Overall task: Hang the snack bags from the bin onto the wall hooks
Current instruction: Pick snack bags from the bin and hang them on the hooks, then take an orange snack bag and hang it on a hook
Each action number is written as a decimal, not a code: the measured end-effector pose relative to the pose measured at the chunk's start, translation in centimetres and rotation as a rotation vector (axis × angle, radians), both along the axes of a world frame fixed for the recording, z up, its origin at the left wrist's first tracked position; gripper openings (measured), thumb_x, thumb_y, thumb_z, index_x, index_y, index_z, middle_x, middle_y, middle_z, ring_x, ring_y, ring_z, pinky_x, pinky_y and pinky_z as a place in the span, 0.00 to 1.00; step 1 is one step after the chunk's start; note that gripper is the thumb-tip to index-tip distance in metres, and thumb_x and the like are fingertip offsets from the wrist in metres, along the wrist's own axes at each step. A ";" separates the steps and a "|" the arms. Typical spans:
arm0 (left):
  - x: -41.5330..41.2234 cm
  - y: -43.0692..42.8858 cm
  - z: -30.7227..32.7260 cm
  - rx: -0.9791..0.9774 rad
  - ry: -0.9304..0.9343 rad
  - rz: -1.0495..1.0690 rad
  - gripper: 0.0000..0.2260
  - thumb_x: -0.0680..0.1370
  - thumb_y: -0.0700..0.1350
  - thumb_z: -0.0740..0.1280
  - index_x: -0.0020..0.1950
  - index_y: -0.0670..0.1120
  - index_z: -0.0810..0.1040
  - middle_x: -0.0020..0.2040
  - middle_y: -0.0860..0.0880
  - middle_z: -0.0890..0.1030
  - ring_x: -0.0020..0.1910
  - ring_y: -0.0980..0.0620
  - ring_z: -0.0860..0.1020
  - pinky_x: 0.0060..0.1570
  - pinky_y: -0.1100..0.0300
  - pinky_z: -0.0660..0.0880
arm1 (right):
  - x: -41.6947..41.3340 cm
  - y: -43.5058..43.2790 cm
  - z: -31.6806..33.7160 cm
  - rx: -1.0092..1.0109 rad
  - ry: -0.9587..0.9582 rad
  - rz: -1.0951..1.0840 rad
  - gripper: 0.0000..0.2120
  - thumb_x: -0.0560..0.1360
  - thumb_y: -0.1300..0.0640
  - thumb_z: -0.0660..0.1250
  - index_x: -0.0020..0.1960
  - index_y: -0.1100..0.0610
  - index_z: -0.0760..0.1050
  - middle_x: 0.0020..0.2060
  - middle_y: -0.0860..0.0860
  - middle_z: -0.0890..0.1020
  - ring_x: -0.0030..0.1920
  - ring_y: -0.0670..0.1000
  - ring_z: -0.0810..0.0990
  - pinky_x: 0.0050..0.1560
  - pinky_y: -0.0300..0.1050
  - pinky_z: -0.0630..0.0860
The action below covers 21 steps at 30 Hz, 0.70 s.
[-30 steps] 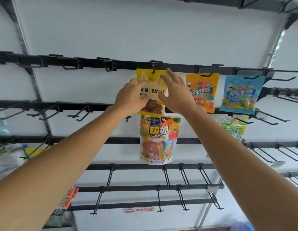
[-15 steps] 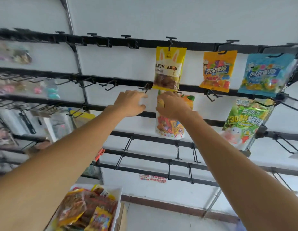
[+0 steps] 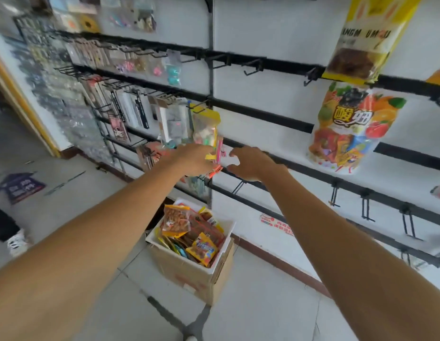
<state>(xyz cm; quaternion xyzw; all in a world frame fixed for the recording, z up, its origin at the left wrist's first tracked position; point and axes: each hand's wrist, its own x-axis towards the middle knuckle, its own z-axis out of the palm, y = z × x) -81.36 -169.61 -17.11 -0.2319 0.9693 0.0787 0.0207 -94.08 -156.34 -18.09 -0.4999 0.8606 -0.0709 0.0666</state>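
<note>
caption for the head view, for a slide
Above the bin of snack bags, left hand and right hand reach out; yellow bag and fruit bag hang on the rack

Bright and even here, the white wall panels (image 3: 275, 40) close to washed out. The light is soft, with just a faint grey shadow under the fruit-print snack bag (image 3: 349, 126). There's heavy motion smear down the left edge: the hanging goods (image 3: 73, 99) are streaks, no print readable. The yellow snack bag (image 3: 361, 45) at the top right is stretched and soft, its letters smudged. Wide-angle bend everywhere: the black rails (image 3: 263, 65) bow, and the left forearm (image 3: 78, 254) and right forearm (image 3: 349, 254) balloon toward the bottom corners. The sharpest spot is the bin (image 3: 189, 271), its packets fairly crisp. The floor tiles (image 3: 263, 303) are pale and slightly hazy.
</note>
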 end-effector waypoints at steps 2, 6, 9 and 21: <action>1.7 -1.3 -2.2 0.029 -0.046 0.025 0.20 0.81 0.52 0.60 0.73 0.54 0.69 0.68 0.46 0.76 0.62 0.42 0.76 0.52 0.55 0.70 | 1.1 -1.9 -1.8 0.026 -0.018 0.046 0.24 0.78 0.43 0.62 0.71 0.50 0.68 0.67 0.56 0.73 0.67 0.60 0.70 0.65 0.56 0.69; 4.1 -4.1 -6.3 0.087 -0.124 0.088 0.22 0.82 0.53 0.60 0.76 0.54 0.63 0.73 0.48 0.70 0.69 0.43 0.71 0.67 0.47 0.67 | 2.9 -5.6 -5.6 0.093 -0.073 0.116 0.24 0.78 0.45 0.61 0.71 0.52 0.67 0.68 0.55 0.72 0.68 0.60 0.70 0.66 0.57 0.70; 4.9 -6.5 -8.4 0.127 -0.147 0.121 0.23 0.82 0.50 0.60 0.76 0.53 0.63 0.73 0.45 0.70 0.69 0.41 0.70 0.66 0.46 0.67 | 3.4 -8.5 -8.4 0.148 -0.110 0.158 0.23 0.78 0.45 0.61 0.69 0.53 0.67 0.65 0.56 0.74 0.65 0.60 0.72 0.63 0.56 0.72; 5.7 -19.4 -17.8 0.308 -0.195 0.215 0.22 0.80 0.51 0.61 0.75 0.52 0.66 0.72 0.47 0.71 0.68 0.44 0.71 0.65 0.48 0.71 | 2.4 -20.6 -17.5 0.291 -0.178 0.263 0.25 0.79 0.45 0.61 0.72 0.54 0.65 0.68 0.55 0.72 0.66 0.58 0.72 0.63 0.55 0.72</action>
